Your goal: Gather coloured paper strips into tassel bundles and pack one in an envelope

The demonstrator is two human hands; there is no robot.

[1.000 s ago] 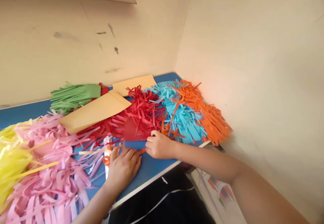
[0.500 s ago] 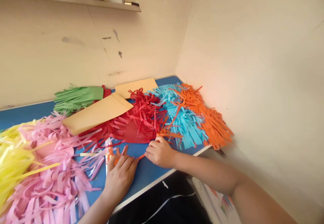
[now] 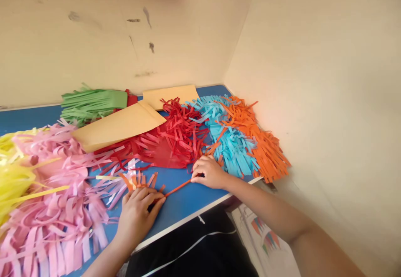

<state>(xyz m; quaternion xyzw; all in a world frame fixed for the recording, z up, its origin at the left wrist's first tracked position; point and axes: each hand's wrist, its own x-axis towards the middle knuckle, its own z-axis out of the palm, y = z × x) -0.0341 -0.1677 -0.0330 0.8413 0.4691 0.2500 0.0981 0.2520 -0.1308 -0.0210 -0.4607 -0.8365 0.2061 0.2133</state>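
A thin, twisted orange paper strip (image 3: pixel 178 188) stretches taut between my two hands, just above the blue tabletop. My left hand (image 3: pixel 138 210), fingers closed, pinches its near end, and loose orange fringe ends (image 3: pixel 140 180) stick out beyond the knuckles. At the other end, my right hand (image 3: pixel 210 172) grips the strip between thumb and fingers, with some orange fringe (image 3: pixel 214 147) showing behind it. Red fringed tissue paper (image 3: pixel 169 153) lies right beyond both hands. Light blue fringed paper (image 3: pixel 233 147) is close to my right hand.
Pink fringe (image 3: pixel 53 210) and yellow fringe (image 3: pixel 15 185) cover the table's left side. Green fringe (image 3: pixel 94 103) and tan folded paper (image 3: pixel 122 126) lie toward the wall. Orange fringe (image 3: pixel 269 156) hangs at the right end of the blue table (image 3: pixel 184 210). Walls meet behind it.
My hands have moved apart, the left toward me and the right away and rightward, so more twisted orange strip shows between them. The view has tipped down, and most of the shelf has left it.
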